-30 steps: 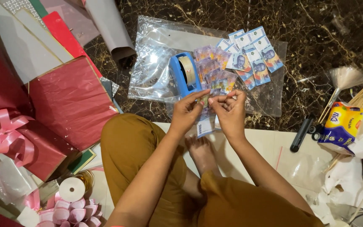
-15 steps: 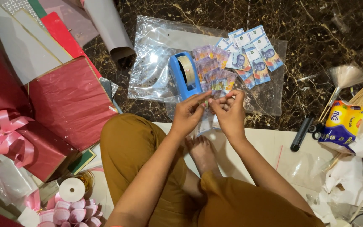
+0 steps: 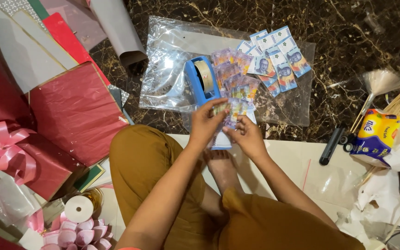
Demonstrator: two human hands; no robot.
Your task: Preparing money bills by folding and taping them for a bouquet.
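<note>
Dark marbled floor (image 3: 357, 41) lies under you, with a clear plastic sheet (image 3: 172, 55) spread across it. Your left hand (image 3: 207, 122) and right hand (image 3: 246, 134) meet just above your bare foot (image 3: 221, 169), and the fingers of both pinch a small banknote (image 3: 230, 113) between them. More banknotes (image 3: 260, 65) fan out on the sheet just beyond your hands, beside a blue tape dispenser (image 3: 202, 81). Red wrapping paper (image 3: 75, 109) and a pink ribbon (image 3: 3, 146) sit to your left; a yellow packet (image 3: 376, 136) and a black marker (image 3: 332, 146) to your right.
</note>
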